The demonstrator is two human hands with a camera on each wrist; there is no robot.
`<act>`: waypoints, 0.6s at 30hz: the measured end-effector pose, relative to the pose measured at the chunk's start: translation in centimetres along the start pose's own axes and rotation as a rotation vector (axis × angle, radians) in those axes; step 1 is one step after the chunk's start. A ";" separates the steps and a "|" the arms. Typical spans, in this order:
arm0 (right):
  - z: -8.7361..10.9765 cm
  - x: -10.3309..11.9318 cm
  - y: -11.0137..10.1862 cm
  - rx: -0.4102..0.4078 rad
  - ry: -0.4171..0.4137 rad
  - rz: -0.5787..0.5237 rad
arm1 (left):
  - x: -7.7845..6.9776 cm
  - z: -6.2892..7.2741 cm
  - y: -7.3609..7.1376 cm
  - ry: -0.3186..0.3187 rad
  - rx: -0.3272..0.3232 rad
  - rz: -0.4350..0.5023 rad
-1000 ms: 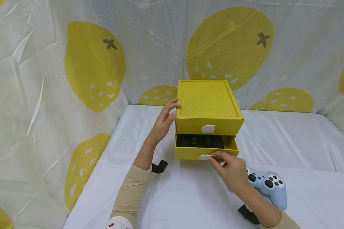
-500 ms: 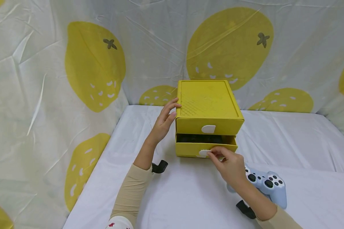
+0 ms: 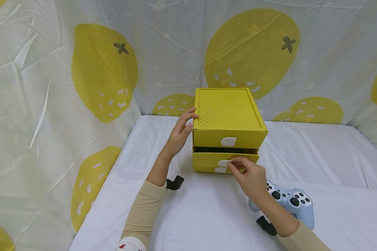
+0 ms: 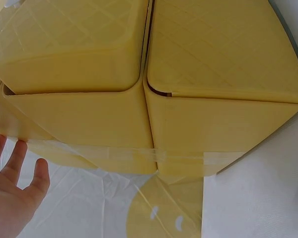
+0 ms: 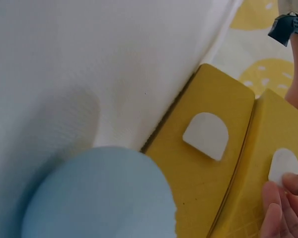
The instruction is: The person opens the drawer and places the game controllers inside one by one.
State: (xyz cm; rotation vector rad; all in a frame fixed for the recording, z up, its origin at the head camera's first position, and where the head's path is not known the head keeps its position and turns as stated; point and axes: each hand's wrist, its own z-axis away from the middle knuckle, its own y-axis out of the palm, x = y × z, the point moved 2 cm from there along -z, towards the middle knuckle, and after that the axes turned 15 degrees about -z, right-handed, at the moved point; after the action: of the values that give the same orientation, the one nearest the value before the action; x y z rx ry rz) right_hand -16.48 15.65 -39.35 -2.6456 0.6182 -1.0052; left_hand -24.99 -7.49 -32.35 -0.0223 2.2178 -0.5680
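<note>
A yellow drawer box [image 3: 226, 108] stands on the white cloth. Its middle drawer [image 3: 204, 160] sticks out slightly, leaving a narrow dark gap above its front edge; what lies inside is hidden. My right hand [image 3: 249, 177] pinches this drawer's white tab handle [image 3: 224, 163] between thumb and fingers, as the right wrist view also shows at the handle [image 5: 284, 167]. Along the box's upper left edge, my left hand [image 3: 177, 136] rests its extended fingers. In the left wrist view, that hand [image 4: 15, 193] has its fingertips at the box's taped side [image 4: 89, 119].
A light blue game controller [image 3: 301, 205] lies on the cloth right of the box, partly behind my right forearm; its rounded grip [image 5: 99, 193] fills the lower left of the right wrist view. A lemon-print sheet [image 3: 169, 52] hangs behind and at the left.
My right hand has pushed the middle drawer inward. The black controller seen in it earlier is now out of sight, and the lower handle shows. My left hand has stayed still.
</note>
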 end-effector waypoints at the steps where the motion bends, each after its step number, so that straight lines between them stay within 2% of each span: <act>1: -0.1 0.0 0.0 -0.005 -0.005 -0.003 | 0.0 0.0 0.0 0.000 0.000 -0.001; 7: -0.2 -0.4 0.2 -0.026 -0.018 -0.017 | 0.0 0.0 0.1 0.004 0.002 0.002; 18: -0.5 -0.7 0.6 -0.029 0.035 -0.018 | 0.0 0.0 0.1 0.002 -0.001 -0.007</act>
State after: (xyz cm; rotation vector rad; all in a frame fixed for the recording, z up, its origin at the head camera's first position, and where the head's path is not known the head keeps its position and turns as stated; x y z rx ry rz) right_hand -17.42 15.43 -39.62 -2.6692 0.6218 -1.0573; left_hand -24.99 -7.43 -32.33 -0.0302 2.2210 -0.5708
